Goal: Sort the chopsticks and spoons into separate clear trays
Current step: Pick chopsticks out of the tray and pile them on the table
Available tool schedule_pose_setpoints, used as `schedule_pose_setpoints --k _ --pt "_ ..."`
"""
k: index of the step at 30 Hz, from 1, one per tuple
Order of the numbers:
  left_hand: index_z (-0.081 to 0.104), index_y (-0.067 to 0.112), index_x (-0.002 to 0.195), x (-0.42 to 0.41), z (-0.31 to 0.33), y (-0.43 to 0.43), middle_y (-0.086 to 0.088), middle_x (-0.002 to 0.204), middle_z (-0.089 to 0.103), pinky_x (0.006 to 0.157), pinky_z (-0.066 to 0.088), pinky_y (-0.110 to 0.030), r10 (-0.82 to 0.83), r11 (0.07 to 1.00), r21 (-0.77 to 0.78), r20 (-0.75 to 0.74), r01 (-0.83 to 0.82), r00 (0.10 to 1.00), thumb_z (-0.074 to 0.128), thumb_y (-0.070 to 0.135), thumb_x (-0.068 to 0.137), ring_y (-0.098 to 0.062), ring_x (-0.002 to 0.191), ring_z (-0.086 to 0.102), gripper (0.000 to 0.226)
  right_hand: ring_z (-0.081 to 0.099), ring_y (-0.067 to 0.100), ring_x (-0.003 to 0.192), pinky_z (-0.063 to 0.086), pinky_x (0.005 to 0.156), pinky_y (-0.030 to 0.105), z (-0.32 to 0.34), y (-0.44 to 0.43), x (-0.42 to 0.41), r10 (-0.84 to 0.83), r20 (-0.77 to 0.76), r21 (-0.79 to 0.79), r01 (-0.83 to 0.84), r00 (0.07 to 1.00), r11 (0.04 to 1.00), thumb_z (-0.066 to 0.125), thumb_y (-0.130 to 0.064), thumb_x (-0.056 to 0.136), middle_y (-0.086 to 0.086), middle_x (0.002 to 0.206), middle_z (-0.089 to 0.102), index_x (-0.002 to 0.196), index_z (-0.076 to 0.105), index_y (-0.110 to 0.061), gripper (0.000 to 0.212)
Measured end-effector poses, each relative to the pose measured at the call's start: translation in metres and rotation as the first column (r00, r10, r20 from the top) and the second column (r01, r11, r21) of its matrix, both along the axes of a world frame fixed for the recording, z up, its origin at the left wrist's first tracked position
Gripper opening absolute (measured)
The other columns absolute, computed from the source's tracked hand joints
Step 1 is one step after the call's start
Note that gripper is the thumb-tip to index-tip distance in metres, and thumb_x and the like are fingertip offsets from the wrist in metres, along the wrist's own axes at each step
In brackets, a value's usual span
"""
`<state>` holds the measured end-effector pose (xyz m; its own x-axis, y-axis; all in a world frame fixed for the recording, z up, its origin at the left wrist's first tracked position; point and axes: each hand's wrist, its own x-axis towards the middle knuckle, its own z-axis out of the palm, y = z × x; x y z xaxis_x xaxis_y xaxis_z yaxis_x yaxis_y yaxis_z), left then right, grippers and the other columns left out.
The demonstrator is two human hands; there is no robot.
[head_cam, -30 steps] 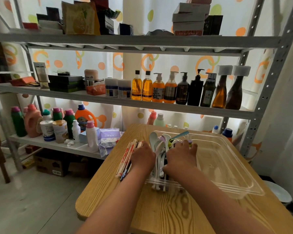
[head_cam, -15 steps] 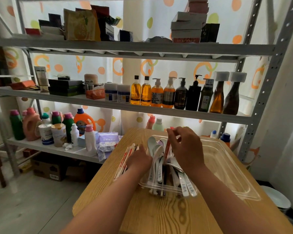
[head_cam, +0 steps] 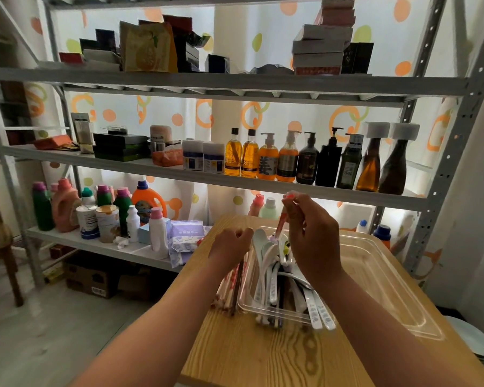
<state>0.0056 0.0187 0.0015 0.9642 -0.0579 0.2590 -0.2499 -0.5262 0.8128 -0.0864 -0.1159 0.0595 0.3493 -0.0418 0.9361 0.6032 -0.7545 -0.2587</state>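
A small clear tray (head_cam: pixel 245 298) on the wooden table (head_cam: pixel 263 356) holds several white spoons (head_cam: pixel 266 275) mixed with dark utensils. My right hand (head_cam: pixel 313 241) hovers over it and pinches a red-tipped chopstick (head_cam: pixel 280 226), its lower end still among the spoons. A bundle of chopsticks (head_cam: pixel 231 289) lies on the table just left of that tray. My left hand (head_cam: pixel 229 248) grips the bundle's far end with curled fingers. A larger clear tray (head_cam: pixel 388 277), with nothing in it, sits to the right.
A grey metal shelf rack (head_cam: pixel 235 85) stands right behind the table with soap bottles (head_cam: pixel 288 157), boxes and detergent jugs (head_cam: pixel 64 205). A tissue pack (head_cam: pixel 186 238) sits by the table's far left corner. A wooden stool (head_cam: pixel 0 247) stands at far left, a white bin (head_cam: pixel 475 339) at the right.
My right hand rose out of the small tray, drawing a red-tipped chopstick upward. My left hand shifted onto the chopstick bundle's far end. The view tilted up.
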Motion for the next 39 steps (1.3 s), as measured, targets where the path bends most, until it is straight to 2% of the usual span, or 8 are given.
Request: schedule_pose_setpoints --k 7,12,16,19,23,26,31,39 --pt "0.061 0.014 0.073 -0.011 0.018 0.004 0.008 0.053 0.060 0.053 0.035 -0.021 -0.282 0.865 -0.440 -0.028 0.241 0.959 0.041 0.035 0.102 -0.007 0.050 0.044 0.041 0.067 0.019 0.078 0.048 0.067 0.018 -0.026 0.002 0.013 -0.002 -0.176 -0.222 -0.038 0.984 0.974 0.053 -0.024 0.093 0.007 0.090 0.070 0.101 0.065 -0.008 0.022" --pt "0.060 0.014 0.071 -0.011 0.012 0.005 0.008 0.054 0.054 0.061 0.039 -0.023 -0.320 0.877 -0.398 -0.068 0.269 0.945 0.049 0.038 0.097 -0.009 0.059 0.047 0.037 0.064 0.015 0.097 0.055 0.081 0.029 -0.044 -0.001 0.017 0.083 -0.392 -0.298 -0.212 0.916 0.931 0.059 -0.024 0.091 0.003 0.111 0.067 0.116 0.063 -0.015 0.027" --pt "0.058 0.015 0.068 -0.008 0.008 0.010 0.012 0.048 0.054 0.056 0.041 -0.017 -0.343 0.860 -0.434 -0.099 0.270 0.934 0.049 0.034 0.098 -0.002 0.048 0.052 0.037 0.060 0.014 0.108 0.049 0.088 0.024 -0.050 -0.003 0.016 0.090 -0.481 -0.301 -0.261 0.872 0.917 0.059 -0.015 0.090 0.001 0.120 0.063 0.127 0.057 -0.019 0.037" --pt "0.063 0.017 0.070 -0.006 0.007 0.012 0.009 0.054 0.060 0.068 0.045 -0.025 -0.280 0.885 -0.415 -0.106 0.213 0.954 0.051 0.039 0.096 -0.011 0.061 0.055 0.036 0.061 0.015 0.104 0.048 0.085 0.020 -0.051 -0.001 0.016 0.080 -0.469 -0.296 -0.241 0.879 0.924 0.056 -0.011 0.091 0.002 0.117 0.065 0.127 0.057 -0.017 0.037" --pt "0.069 0.021 0.073 0.008 -0.001 0.022 -0.002 0.072 0.069 0.083 0.051 -0.039 -0.185 0.950 -0.271 -0.100 0.152 0.978 0.051 0.045 0.095 -0.022 0.075 0.065 0.037 0.060 0.012 0.100 0.047 0.083 0.018 -0.049 0.002 0.017 0.061 -0.483 -0.266 -0.213 0.874 0.940 0.053 -0.010 0.092 0.003 0.113 0.065 0.126 0.057 -0.016 0.035" --pt "0.072 0.013 0.089 0.026 -0.013 0.031 -0.010 0.090 0.071 0.088 0.051 -0.041 0.007 1.000 -0.005 -0.077 -0.008 0.997 0.047 0.040 0.098 -0.028 0.089 0.065 0.037 0.057 0.011 0.097 0.044 0.082 0.016 -0.050 -0.001 0.019 0.054 -0.496 -0.250 -0.202 0.867 0.947 0.053 -0.009 0.092 0.003 0.110 0.065 0.123 0.059 -0.015 0.033" --pt "0.065 0.004 0.108 0.039 -0.037 0.058 -0.014 0.108 0.066 0.085 0.046 -0.036 0.246 0.903 0.386 -0.104 -0.189 0.964 0.043 0.039 0.099 -0.031 0.102 0.061 0.041 0.058 0.011 0.094 0.048 0.082 0.020 -0.054 -0.006 0.019 0.031 -0.530 -0.226 -0.177 0.847 0.958 0.054 -0.011 0.091 0.002 0.108 0.064 0.121 0.060 -0.017 0.030" --pt "0.061 0.012 0.112 0.044 -0.068 0.067 -0.009 0.114 0.064 0.079 0.046 -0.035 0.348 0.757 0.621 -0.121 -0.202 0.930 0.046 0.034 0.099 -0.027 0.105 0.060 0.030 0.058 0.013 0.102 0.047 0.084 0.018 -0.058 -0.009 0.022 0.004 -0.571 -0.209 -0.151 0.821 0.966 0.054 -0.012 0.092 0.002 0.110 0.064 0.122 0.060 -0.017 0.031"
